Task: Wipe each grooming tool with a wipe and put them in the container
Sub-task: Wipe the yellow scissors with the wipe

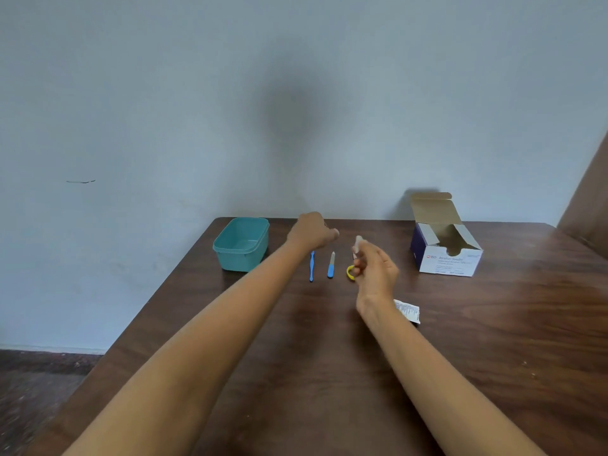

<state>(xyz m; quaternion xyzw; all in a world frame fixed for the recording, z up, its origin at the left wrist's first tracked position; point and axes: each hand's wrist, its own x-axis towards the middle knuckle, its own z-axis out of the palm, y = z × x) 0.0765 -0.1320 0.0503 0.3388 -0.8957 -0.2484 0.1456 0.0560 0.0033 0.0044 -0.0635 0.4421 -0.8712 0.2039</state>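
Bench [493, 357]: dark wood-grain top. It carries every item listed below.
Alcohol swab box [447, 255]: stands at the right of the frame with its lid flap up and open.
Teal container [240, 261]: sits left of centre near the bench's far edge. No tool shows on the part of its floor that is in view.
Left hand [312, 230]: reaches out at centre frame, beyond the far ends of the tools and right of the container. Its fingers [333, 234] look curled with one tip pointing right. Whether they hold anything cannot be told.
Right hand [376, 269]: raised just right of the tool row, fingers pinching the wipe.
Torn wrapper [408, 310]: lies on the bench beside the right wrist.
Blue-handled tool [312, 266]: slim, flat on the bench and leftmost of the row.
Nail file [331, 265]: blue grip, lying just right of the slim tool.
Yellow loop [350, 273]: part of a third tool, the rest of it hidden by the right hand.
Wipe [358, 242]: white, standing up out of the right hand's pinch.
Progress: judged early. A wipe is out and ready. Three tools remain on the bench outside the container, so wiping and stowing appear to lie almost wholly ahead.
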